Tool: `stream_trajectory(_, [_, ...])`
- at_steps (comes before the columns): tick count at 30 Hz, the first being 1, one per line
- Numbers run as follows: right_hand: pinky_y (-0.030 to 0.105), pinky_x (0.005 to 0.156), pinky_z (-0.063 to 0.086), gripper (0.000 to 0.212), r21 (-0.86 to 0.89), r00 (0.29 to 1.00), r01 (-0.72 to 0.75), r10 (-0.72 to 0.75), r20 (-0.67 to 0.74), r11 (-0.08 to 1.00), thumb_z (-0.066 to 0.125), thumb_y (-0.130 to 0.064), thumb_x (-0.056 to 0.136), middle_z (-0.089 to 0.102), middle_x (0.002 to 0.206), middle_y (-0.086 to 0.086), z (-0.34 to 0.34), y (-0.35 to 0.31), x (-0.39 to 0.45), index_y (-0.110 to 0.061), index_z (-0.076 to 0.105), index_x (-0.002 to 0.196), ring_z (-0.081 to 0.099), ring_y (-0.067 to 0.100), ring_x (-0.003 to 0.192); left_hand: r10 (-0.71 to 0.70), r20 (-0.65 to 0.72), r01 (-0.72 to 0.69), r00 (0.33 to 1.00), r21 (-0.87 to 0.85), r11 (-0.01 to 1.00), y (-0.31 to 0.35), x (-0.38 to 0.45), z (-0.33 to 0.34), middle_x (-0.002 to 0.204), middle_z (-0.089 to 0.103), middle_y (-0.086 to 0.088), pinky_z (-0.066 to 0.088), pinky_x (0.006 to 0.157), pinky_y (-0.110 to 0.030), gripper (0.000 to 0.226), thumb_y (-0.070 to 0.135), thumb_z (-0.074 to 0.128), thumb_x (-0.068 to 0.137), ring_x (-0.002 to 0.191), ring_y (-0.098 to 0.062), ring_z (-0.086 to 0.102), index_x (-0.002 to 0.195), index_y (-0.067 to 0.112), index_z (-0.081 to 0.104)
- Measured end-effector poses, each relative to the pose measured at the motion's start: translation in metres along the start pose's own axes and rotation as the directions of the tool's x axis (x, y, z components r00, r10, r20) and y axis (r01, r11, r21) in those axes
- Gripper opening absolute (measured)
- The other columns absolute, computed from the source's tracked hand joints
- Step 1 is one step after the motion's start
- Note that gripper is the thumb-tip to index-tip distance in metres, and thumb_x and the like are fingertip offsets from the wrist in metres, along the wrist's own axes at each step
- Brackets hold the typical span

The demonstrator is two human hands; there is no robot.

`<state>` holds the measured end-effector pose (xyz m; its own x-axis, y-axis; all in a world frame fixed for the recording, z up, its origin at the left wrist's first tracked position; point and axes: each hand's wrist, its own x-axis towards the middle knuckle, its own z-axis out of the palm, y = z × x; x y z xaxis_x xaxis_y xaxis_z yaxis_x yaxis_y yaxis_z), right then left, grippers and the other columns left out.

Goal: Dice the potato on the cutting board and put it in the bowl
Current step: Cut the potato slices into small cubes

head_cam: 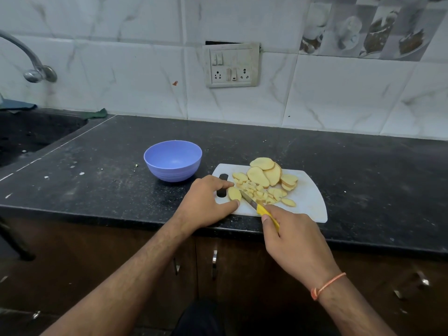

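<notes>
A white cutting board lies on the black counter. A pile of potato slices sits at its far side, with small diced pieces in the middle. My left hand pinches one potato slice flat on the board's left end, between forefinger and thumb. My right hand grips the yellow handle of a knife, whose blade tip lies just right of that slice. A blue bowl, with nothing in it, stands left of the board.
A dark sink with a metal tap lies at the far left. A switch and socket panel is set in the tiled wall behind. Cabinet doors with metal handles run below the counter edge.
</notes>
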<state>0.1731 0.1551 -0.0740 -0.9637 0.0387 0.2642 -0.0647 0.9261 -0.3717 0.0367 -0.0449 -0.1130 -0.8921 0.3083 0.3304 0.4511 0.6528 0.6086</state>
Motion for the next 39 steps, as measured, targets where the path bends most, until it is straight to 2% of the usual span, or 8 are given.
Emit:
stream_trajectory(5, [0.027, 0.059, 0.042, 0.039, -0.001, 1.0, -0.018, 0.019, 0.015, 1.0, 0.039, -0.045, 0.106, 0.063, 0.083, -0.012, -0.001, -0.004, -0.003, -0.033, 0.058, 0.138, 0.057, 0.007, 0.074, -0.038, 0.009, 0.039, 0.999, -0.037, 0.999, -0.004, 0.001, -0.004, 0.13, 0.064, 0.017, 0.052, 0.102, -0.029, 0.059, 0.057, 0.085, 0.078, 0.118, -0.002, 0.06, 0.133, 0.037, 0.073])
stream_trajectory(10, [0.028, 0.051, 0.033, 0.021, -0.066, 0.989, -0.109, 0.114, 0.093, 0.992, 0.036, -0.045, 0.106, 0.057, 0.075, -0.009, -0.006, -0.009, -0.001, -0.032, 0.049, 0.097, 0.053, 0.007, 0.069, -0.025, 0.016, 0.026, 1.0, -0.055, 0.998, -0.006, 0.0, -0.006, 0.125, 0.066, 0.021, 0.049, 0.097, -0.024, 0.053, 0.056, 0.086, 0.078, 0.114, 0.0, 0.06, 0.128, 0.041, 0.074])
stream_trajectory(12, [0.028, 0.051, 0.031, 0.02, -0.061, 0.983, -0.125, 0.132, 0.128, 0.99, 0.036, -0.046, 0.107, 0.057, 0.077, -0.009, -0.007, -0.009, 0.0, -0.033, 0.046, 0.095, 0.053, 0.007, 0.07, -0.018, 0.022, 0.019, 1.0, -0.055, 0.998, -0.007, 0.0, -0.006, 0.126, 0.066, 0.021, 0.049, 0.098, -0.026, 0.058, 0.058, 0.084, 0.078, 0.116, -0.001, 0.06, 0.132, 0.043, 0.072])
stream_trajectory(20, [0.032, 0.056, 0.042, 0.024, 0.059, 0.977, -0.149, 0.137, 0.162, 0.987, 0.041, -0.045, 0.104, 0.063, 0.079, -0.008, -0.006, -0.007, 0.005, -0.032, 0.061, 0.101, 0.059, 0.009, 0.073, 0.009, 0.003, -0.009, 1.0, -0.048, 0.999, -0.006, -0.001, -0.006, 0.121, 0.067, 0.021, 0.049, 0.098, -0.026, 0.051, 0.055, 0.086, 0.079, 0.113, 0.001, 0.06, 0.127, 0.045, 0.074])
stream_trajectory(23, [0.033, 0.063, 0.047, 0.036, 0.032, 0.987, -0.115, 0.111, 0.112, 0.993, 0.039, -0.045, 0.104, 0.067, 0.093, -0.011, -0.01, -0.011, 0.005, -0.035, 0.062, 0.131, 0.059, 0.011, 0.083, 0.022, 0.007, -0.022, 1.0, -0.04, 0.999, -0.008, -0.001, -0.003, 0.122, 0.067, 0.021, 0.052, 0.101, -0.03, 0.056, 0.062, 0.081, 0.077, 0.115, -0.002, 0.061, 0.129, 0.045, 0.074])
stream_trajectory(27, [0.035, 0.073, 0.049, 0.046, -0.04, 0.994, -0.061, 0.064, 0.084, 0.997, 0.036, -0.044, 0.106, 0.069, 0.111, -0.008, -0.016, -0.024, 0.005, -0.035, 0.048, 0.15, 0.051, 0.013, 0.089, 0.022, 0.01, -0.022, 1.0, -0.057, 0.998, -0.01, 0.0, -0.001, 0.125, 0.068, 0.02, 0.052, 0.1, -0.028, 0.056, 0.058, 0.084, 0.08, 0.116, 0.0, 0.061, 0.131, 0.039, 0.074])
stream_trajectory(32, [0.037, 0.074, 0.055, 0.043, -0.072, 0.998, -0.034, 0.038, 0.049, 0.997, 0.036, -0.043, 0.106, 0.067, 0.097, -0.008, -0.019, -0.035, 0.007, -0.032, 0.053, 0.143, 0.058, 0.015, 0.088, 0.033, 0.009, -0.033, 0.999, -0.069, 0.997, -0.011, 0.001, -0.001, 0.125, 0.07, 0.018, 0.05, 0.096, -0.018, 0.052, 0.052, 0.083, 0.084, 0.112, 0.007, 0.062, 0.133, 0.036, 0.074])
stream_trajectory(39, [0.036, 0.073, 0.054, 0.043, -0.124, 0.999, -0.025, 0.03, 0.045, 0.992, 0.037, -0.044, 0.105, 0.068, 0.099, -0.008, -0.017, -0.04, 0.012, -0.032, 0.055, 0.142, 0.06, 0.016, 0.091, 0.018, 0.011, -0.017, 1.0, -0.051, 0.999, -0.014, 0.001, 0.004, 0.118, 0.07, 0.021, 0.054, 0.097, -0.03, 0.06, 0.061, 0.079, 0.081, 0.113, -0.004, 0.061, 0.136, 0.037, 0.072])
